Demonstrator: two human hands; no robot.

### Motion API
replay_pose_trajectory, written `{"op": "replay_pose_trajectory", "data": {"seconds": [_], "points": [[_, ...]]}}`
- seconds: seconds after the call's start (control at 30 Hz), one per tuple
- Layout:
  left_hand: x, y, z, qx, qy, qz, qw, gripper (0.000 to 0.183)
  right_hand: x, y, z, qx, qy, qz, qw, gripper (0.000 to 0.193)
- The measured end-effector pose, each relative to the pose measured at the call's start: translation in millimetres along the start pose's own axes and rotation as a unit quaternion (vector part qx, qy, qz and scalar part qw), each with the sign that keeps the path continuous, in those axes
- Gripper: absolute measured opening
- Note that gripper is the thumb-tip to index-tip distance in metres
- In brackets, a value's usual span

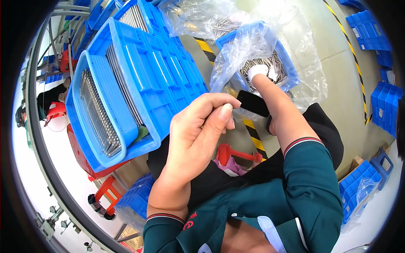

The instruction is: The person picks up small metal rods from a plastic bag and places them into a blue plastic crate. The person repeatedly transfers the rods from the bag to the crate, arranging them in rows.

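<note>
Over the lined floor crate, I have the right hand (258, 71), in a white covering, reaching down among loose metal rods (278, 63). Its fingertips are hard to make out at that range, so I cannot tell whether they grasp a rod or merely rest on the pile. The rods lie jumbled inside the blue plastic crate (289, 63), and a clear plastic sheet (225, 59) drapes across its near-left corner and spreads onto the floor around it.

Nearer my camera, the left hand (196, 133) is raised bare in mid-air, fingers curled inward and thumb tip drawn up to the index finger; I cannot tell whether something small is pinched there. Just beyond its fingertips I see a black phone-like slab (253, 103) near the crate's near edge.

To the left stands a large blue ribbed crate (145, 80). A light-blue perforated basket (120, 84) sits in it, filled with slender metal pins (99, 114) ranked side by side. Yellow-and-black floor tape (255, 137) runs below the phone-like slab, close to a red plastic piece (244, 156).
</note>
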State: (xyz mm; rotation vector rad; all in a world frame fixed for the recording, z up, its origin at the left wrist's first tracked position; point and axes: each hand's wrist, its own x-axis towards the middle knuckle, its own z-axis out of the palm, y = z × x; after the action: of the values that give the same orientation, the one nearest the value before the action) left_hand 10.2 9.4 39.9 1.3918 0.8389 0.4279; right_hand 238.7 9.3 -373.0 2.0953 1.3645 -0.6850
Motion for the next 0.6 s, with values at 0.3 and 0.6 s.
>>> {"op": "replay_pose_trajectory", "data": {"seconds": [0.3,0.6], "points": [[-8.3,-3.6,-6.1,-0.043,0.031,-0.001,0.999,0.022,-34.8,16.6,-21.8,0.068,-0.005,-0.058,0.996,0.035],[-7.0,-2.1,-7.7,-0.014,0.021,0.014,1.0,0.023,-31.5,-17.8,15.9,0.115,0.059,-0.014,0.992,0.032]]}}
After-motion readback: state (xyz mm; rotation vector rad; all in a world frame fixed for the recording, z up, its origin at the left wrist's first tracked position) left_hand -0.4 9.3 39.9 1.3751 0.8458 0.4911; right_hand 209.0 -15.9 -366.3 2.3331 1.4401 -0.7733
